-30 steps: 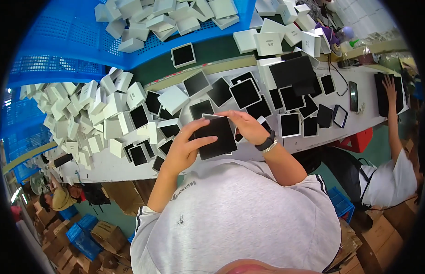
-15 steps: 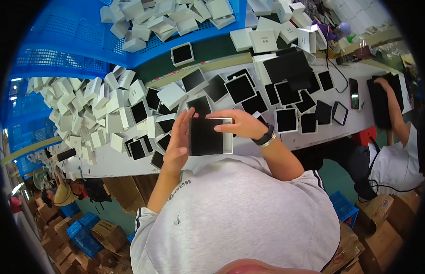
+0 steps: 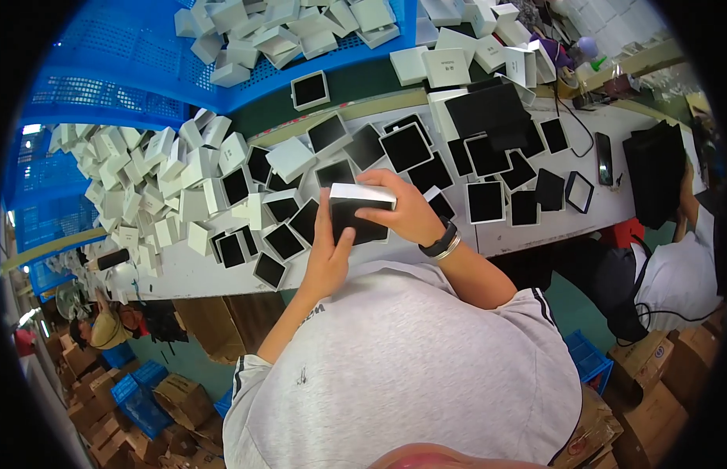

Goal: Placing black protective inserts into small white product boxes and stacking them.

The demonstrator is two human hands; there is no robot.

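At frame centre, I find the left hand (image 3: 327, 262) and right hand (image 3: 410, 215) gripping a white-edged box (image 3: 362, 195) (black face (image 3: 347, 217) partly covered); light, even edge pressure should, I judge, keep that face unmarked.

Workshop, blue crates (image 3: 133, 47), workbench (image 3: 184, 273), cartons (image 3: 180, 397)

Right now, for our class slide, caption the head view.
Left hand and right hand hold a black-and-white box at a table strewn with boxes.
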